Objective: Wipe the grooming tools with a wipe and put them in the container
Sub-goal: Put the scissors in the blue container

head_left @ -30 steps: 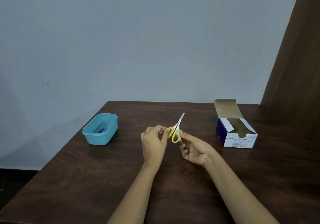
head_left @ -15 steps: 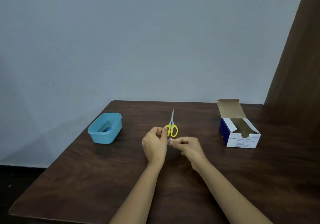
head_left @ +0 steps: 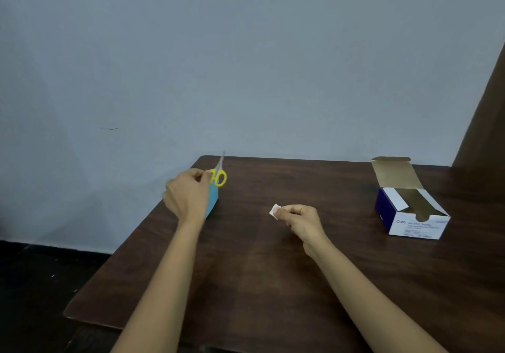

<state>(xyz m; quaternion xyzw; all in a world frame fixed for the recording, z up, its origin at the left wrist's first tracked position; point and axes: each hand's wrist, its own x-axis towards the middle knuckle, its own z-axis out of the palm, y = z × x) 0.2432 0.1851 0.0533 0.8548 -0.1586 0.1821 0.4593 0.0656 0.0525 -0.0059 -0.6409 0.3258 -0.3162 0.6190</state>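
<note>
- Left hand (head_left: 188, 196) pinches the yellow handles of the scissors (head_left: 218, 177), blades pointing up and away, just above the blue container (head_left: 213, 202), which the hand mostly hides near the table's left edge.
- Right hand (head_left: 300, 221) pinches a small white wipe (head_left: 274, 211) in its fingertips over the middle of the table, well apart from the scissors.
- Dark brown wooden table (head_left: 259, 270) stands against a plain pale grey-blue wall (head_left: 246, 65); dark floor (head_left: 41, 284) lies to the left, and a brown panel (head_left: 486, 123) rises at the far right.
- White and navy cardboard box (head_left: 410, 216) sits on the right, lid flap open; "BD" reads on its front, the words beside it look like "Alcohol Swabs", and the smaller print is blurred.
</note>
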